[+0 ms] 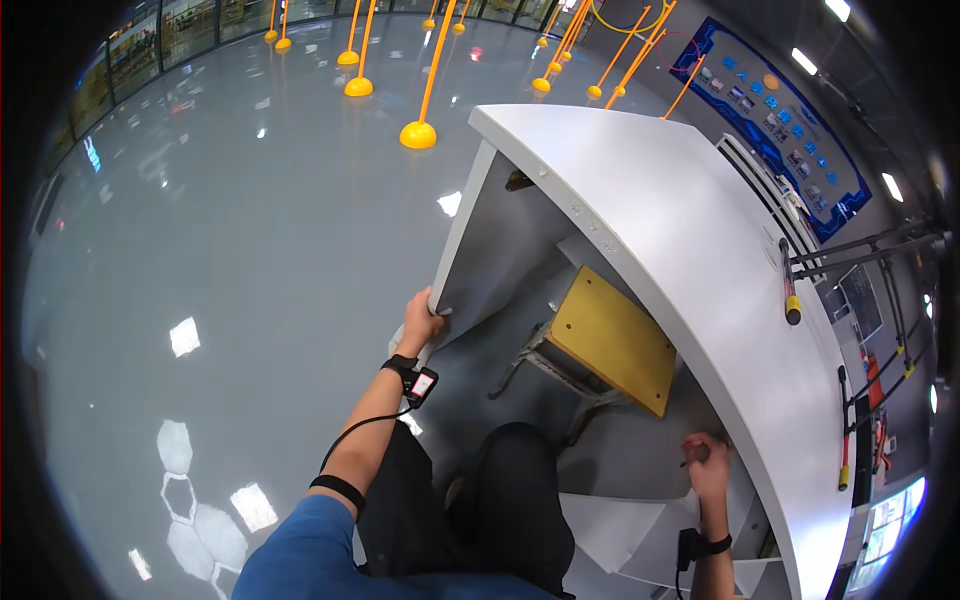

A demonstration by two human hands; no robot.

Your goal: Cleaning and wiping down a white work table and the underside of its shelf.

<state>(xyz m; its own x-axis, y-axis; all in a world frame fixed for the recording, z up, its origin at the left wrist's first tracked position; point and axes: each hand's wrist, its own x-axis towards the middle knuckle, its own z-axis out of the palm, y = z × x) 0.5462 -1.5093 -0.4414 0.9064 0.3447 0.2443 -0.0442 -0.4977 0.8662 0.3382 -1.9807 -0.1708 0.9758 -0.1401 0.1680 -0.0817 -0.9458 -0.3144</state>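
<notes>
A large white desk (pixel 640 180) with a curved front edge stands before me. My left hand (pixel 422 322) is closed round the front edge of its grey-white side panel (pixel 466 225), fingers curling to the inner side. Below the desktop on the right, my right hand (pixel 708 465) is held with bent fingers near the desk's inner side. Whatever it may hold is too small or hidden to make out. Between my hands, under the desk, sits a stool with a yellow wooden seat (pixel 615 338) and metal legs. White panels (pixel 625 535) lie low beside my right forearm.
On the desk's right part rests a black-armed frame (pixel 793 300) with red and yellow tips. Orange poles on yellow domed bases (pixel 418 135) stand on the glossy grey floor (pixel 270 250) beyond. A blue board (pixel 770 120) hangs on the far wall.
</notes>
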